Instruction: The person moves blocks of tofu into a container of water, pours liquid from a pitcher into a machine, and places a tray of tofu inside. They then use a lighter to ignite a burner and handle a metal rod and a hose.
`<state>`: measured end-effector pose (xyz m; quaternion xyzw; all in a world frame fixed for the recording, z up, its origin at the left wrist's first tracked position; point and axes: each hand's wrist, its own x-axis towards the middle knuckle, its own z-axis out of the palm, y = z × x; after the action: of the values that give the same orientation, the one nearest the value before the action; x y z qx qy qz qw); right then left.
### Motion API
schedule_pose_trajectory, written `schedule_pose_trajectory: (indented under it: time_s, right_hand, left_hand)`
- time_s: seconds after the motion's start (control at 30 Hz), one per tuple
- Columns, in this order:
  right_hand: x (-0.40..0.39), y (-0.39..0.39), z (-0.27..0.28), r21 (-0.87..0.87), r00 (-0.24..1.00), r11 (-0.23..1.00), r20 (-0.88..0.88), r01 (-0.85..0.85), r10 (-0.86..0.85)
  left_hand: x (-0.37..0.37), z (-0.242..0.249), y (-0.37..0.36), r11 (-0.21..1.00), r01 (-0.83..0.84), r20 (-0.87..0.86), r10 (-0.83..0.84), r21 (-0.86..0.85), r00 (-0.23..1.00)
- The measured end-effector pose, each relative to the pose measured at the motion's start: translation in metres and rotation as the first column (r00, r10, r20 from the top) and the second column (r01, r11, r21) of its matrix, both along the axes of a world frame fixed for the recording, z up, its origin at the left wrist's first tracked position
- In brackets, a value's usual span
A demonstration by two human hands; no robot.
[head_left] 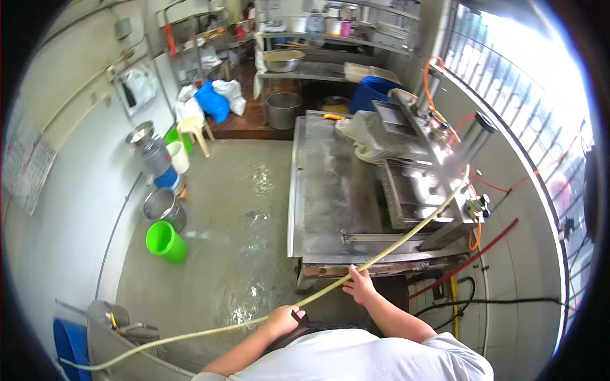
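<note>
A long pale-yellow hose [406, 238] runs across the view, from the upper right down to the blue barrel at lower left. My left hand [283, 320] is closed around it in front of my body, beside a dark strap-like piece. Farther right along the hose, my right hand [360, 287] has its fingers at the hose near the table's front edge, apparently holding it loosely. The palm side of both hands is hidden. Just beyond my right hand stands a metal table [330, 190] with flat press-like plates [416, 190] on it.
A green bucket [166, 242], a metal pot [163, 206] and a grinder-like machine [151, 149] line the left wall. The wet floor [235, 190] shines. A blue barrel [71, 346] stands lower left. Red tubing [470, 254] and a black cable [502, 301] hang right.
</note>
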<state>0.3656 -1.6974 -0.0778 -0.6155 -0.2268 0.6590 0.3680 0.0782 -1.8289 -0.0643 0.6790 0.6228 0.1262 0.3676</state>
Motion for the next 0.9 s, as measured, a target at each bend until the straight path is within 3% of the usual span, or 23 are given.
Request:
schedule_pose_trajectory:
  time_s: [0.1, 0.2, 0.23, 0.3, 0.33, 0.37, 0.43, 0.47, 0.5, 0.57, 0.6, 0.67, 0.73, 0.83, 0.9]
  right_hand:
    - [-0.028, 0.026, -0.020, -0.087, 0.995, 0.992, -0.026, 0.092, -0.094]
    - [-0.037, 0.030, 0.006, 0.056, 0.980, 0.994, -0.178, 0.096, -0.084]
    - [-0.052, 0.024, 0.043, 0.134, 0.981, 0.983, -0.165, 0.126, -0.104]
    - [-0.060, 0.020, 0.098, 0.231, 0.970, 0.969, -0.240, 0.084, -0.027]
    - [-0.062, 0.019, 0.120, 0.273, 0.961, 0.959, -0.278, 0.078, 0.001]
    - [-0.062, 0.020, 0.141, 0.312, 0.948, 0.947, -0.316, 0.077, 0.027]
    - [-0.061, 0.023, 0.174, 0.437, 0.927, 0.896, -0.363, 0.077, 0.097]
    - [-0.058, 0.025, 0.189, 0.506, 0.916, 0.861, -0.368, 0.054, 0.159]
    - [-0.056, 0.027, 0.205, 0.575, 0.903, 0.817, -0.372, 0.040, 0.217]
    - [-0.053, 0.031, 0.232, 0.673, 0.878, 0.740, -0.368, 0.022, 0.308]
    - [-0.052, 0.032, 0.243, 0.696, 0.870, 0.717, -0.374, 0.035, 0.321]
    - [-0.045, 0.039, 0.262, 0.768, 0.830, 0.640, -0.375, 0.028, 0.414]
    - [-0.036, 0.047, 0.274, 0.829, 0.778, 0.559, -0.368, 0.026, 0.509]
    - [-0.033, 0.057, 0.285, 0.964, 0.808, 0.267, -0.166, 0.011, 0.565]
    - [-0.046, 0.050, 0.291, 0.959, 0.816, 0.263, -0.070, -0.102, 0.573]
  left_hand:
    - [-0.022, -0.007, -0.010, 0.997, -0.072, 0.038, 0.071, 0.022, 0.997]
    - [-0.039, -0.001, -0.019, 0.983, -0.185, 0.077, 0.186, -0.022, 0.980]
    - [-0.045, -0.009, -0.023, 0.974, -0.219, 0.065, 0.222, -0.052, 0.973]
    - [-0.046, -0.045, -0.036, 0.892, -0.452, 0.287, 0.436, -0.012, 0.853]
    - [-0.047, -0.039, -0.038, 0.771, -0.482, 0.463, 0.636, -0.416, 0.617]
    - [-0.051, -0.034, -0.040, 0.673, -0.473, 0.567, 0.737, -0.568, 0.368]
    - [-0.057, 0.010, -0.040, 0.516, -0.537, 0.649, 0.756, -0.667, -0.080]
    - [-0.075, 0.001, -0.038, 0.495, -0.493, 0.647, 0.735, -0.715, -0.202]
    - [-0.083, 0.022, -0.035, 0.481, -0.506, 0.644, 0.735, -0.716, -0.212]
    - [-0.090, 0.082, -0.028, 0.223, -0.666, 0.643, 0.589, -0.712, -0.490]
    - [-0.095, 0.093, -0.028, 0.214, -0.668, 0.640, 0.587, -0.713, -0.495]
    - [-0.107, 0.111, -0.027, 0.264, -0.790, 0.788, 0.473, -0.553, -0.393]
    - [-0.106, 0.156, -0.024, 0.238, -0.886, 0.890, 0.331, -0.399, -0.312]
    - [-0.103, 0.227, -0.019, 0.045, -0.998, 0.977, 0.212, -0.035, -0.025]
    - [-0.109, 0.265, -0.021, -0.038, -0.983, 0.967, 0.194, 0.178, 0.167]
